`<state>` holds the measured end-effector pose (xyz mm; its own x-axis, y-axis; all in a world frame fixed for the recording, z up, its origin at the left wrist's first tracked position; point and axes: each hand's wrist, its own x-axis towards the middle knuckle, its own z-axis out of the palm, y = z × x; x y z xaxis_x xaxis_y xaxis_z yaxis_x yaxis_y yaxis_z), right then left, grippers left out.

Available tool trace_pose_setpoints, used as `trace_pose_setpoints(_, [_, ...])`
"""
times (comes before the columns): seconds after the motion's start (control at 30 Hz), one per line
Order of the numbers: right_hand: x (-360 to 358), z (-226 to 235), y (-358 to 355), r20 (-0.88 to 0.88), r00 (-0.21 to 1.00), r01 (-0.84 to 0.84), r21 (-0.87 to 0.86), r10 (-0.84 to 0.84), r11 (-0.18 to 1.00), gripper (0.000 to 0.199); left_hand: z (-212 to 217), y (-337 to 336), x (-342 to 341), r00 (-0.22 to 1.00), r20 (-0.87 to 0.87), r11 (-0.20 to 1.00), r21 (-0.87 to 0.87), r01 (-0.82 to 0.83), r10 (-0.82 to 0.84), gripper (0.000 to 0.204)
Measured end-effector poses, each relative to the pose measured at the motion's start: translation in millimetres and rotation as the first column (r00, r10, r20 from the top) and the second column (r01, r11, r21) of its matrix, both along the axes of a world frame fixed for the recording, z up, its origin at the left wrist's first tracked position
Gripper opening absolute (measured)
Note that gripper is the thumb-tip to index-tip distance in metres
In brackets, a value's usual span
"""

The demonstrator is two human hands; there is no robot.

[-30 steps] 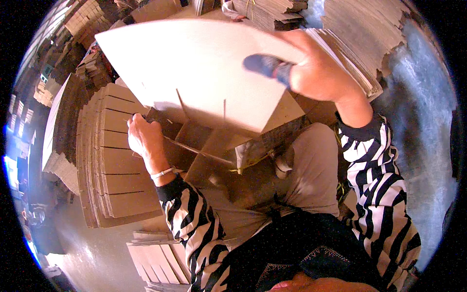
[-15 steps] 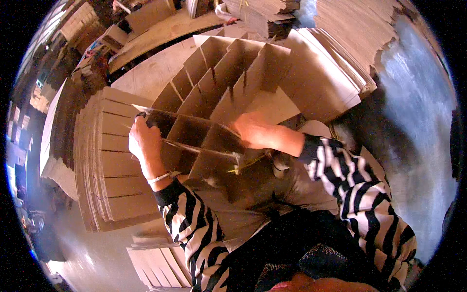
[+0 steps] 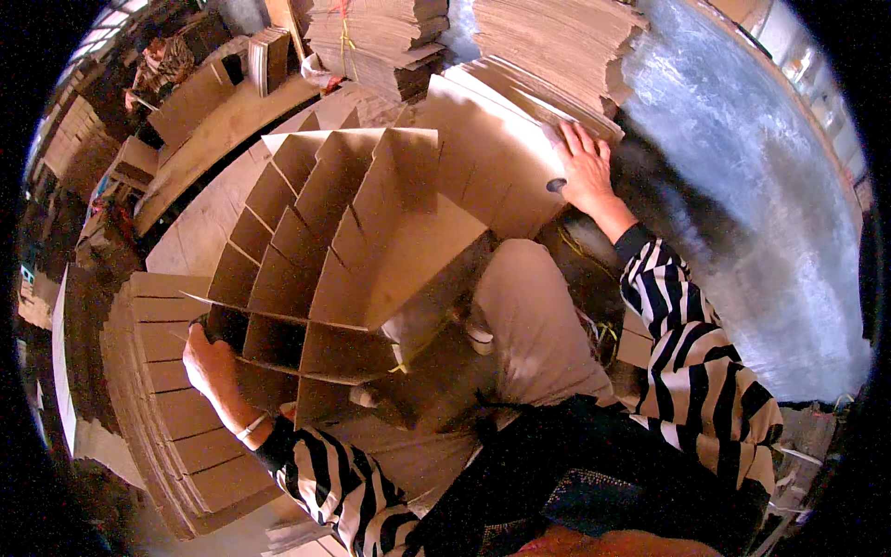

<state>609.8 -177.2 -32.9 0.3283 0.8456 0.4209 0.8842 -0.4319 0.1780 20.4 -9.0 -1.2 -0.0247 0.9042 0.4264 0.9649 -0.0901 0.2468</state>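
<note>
A partly assembled cardboard divider grid (image 3: 278, 232) of slotted, interlocking strips stands in front of me, its cells facing up. My left hand (image 3: 215, 371) is closed around its near left corner, the fingertips partly hidden by the strips. My right hand (image 3: 587, 174) reaches to the upper right and rests on the edge of a stack of slotted cardboard sheets (image 3: 497, 148). Its fingers are stretched and apart across the sheet edges, and a dark cover shows on the thumb. No loose sheet is seen lifted in it.
Left of the grid leans another stack of slotted sheets (image 3: 176, 390). Tall cardboard piles (image 3: 548, 37) stand at the back, near a wooden bench (image 3: 223, 139). Another person (image 3: 162, 65) is at the far left. My knee (image 3: 529, 306) is right of the grid.
My right hand has left the grid and moved up and right to the sheet stack. My left hand keeps its hold on the grid's corner. The whole view has shifted rightward.
</note>
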Motion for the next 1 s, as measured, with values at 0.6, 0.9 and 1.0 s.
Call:
trace_pose_setpoints(0.6, [-35, -30, 65, -0.473, 0.700, -0.140, 0.644, 0.535, 0.752, 0.053, 6, -2, 7, 0.994, 0.110, 1.000, 0.021, 0.016, -0.018, 0.021])
trace_pose_setpoints(0.9, [-62, 104, 74, -0.219, 0.619, -0.131, 0.918, 0.754, 0.375, 0.029, 4, -7, -7, 0.996, 0.084, 0.999, 0.033, -0.017, 0.014, 0.025])
trace_pose_setpoints(1.0, [-65, 127, 86, -0.176, 0.139, 0.292, 0.948, 0.974, 0.130, 0.036, -4, 0, -2, 0.990, 0.131, 0.997, 0.056, 0.046, -0.052, 0.028])
